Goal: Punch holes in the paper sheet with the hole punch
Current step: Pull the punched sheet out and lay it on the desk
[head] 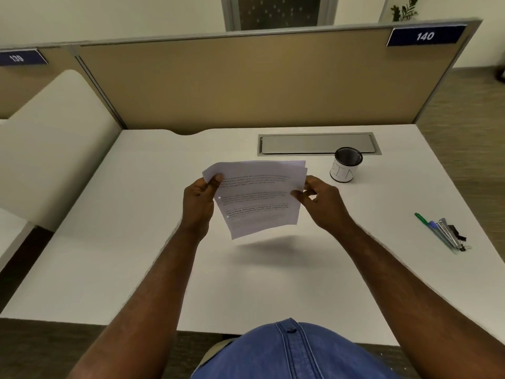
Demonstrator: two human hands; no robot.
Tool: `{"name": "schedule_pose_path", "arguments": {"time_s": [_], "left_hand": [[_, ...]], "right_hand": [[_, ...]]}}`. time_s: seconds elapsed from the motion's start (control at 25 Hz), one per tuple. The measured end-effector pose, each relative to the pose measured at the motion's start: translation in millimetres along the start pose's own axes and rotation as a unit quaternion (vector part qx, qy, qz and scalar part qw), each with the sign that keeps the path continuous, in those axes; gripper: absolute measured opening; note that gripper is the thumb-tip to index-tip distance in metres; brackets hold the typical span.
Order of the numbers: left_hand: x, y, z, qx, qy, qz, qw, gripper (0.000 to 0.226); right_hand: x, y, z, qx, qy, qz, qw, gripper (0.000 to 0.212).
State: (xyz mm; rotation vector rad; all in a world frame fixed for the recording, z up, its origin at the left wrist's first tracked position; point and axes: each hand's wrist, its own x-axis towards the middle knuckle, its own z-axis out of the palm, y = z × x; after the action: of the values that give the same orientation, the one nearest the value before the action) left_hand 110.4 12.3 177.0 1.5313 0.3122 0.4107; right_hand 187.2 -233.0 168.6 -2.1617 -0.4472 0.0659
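Both hands, left hand [200, 203] and right hand [322, 203], pinch the paper sheets [258, 196] above the desk [109, 255]; I should square their edges first.

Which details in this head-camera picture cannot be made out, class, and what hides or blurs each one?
- Printed text on the paper sheets: lines show, but too small and blurred to read.
- Hole punch: nowhere in the head view.
- Sheet count: edges fan at the top; the number is unclear.
- Pile of pens: small and overlapping, the items uncountable.
- Left hand and right hand fingertips behind the paper: hidden.
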Motion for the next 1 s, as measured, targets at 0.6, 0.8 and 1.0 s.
{"name": "schedule_pose_path", "arguments": {"time_s": [0.6, 0.8, 1.0], "left_hand": [[40, -11, -18, 0.155, -0.061, -0.164, 0.972, 0.028], [31, -40, -67, 0.22, -0.021, -0.203, 0.954, 0.013], [40, -67, -153, 0.273, 0.001, -0.24, 0.931, 0.013]], "right_hand": [[33, 33, 19, 0.147, -0.105, 0.149, 0.972, 0.015], [27, 13, 64, 0.18, -0.155, 0.199, 0.951, 0.015], [23, -7, 157, 0.184, -0.216, 0.272, 0.919, 0.02]]}}
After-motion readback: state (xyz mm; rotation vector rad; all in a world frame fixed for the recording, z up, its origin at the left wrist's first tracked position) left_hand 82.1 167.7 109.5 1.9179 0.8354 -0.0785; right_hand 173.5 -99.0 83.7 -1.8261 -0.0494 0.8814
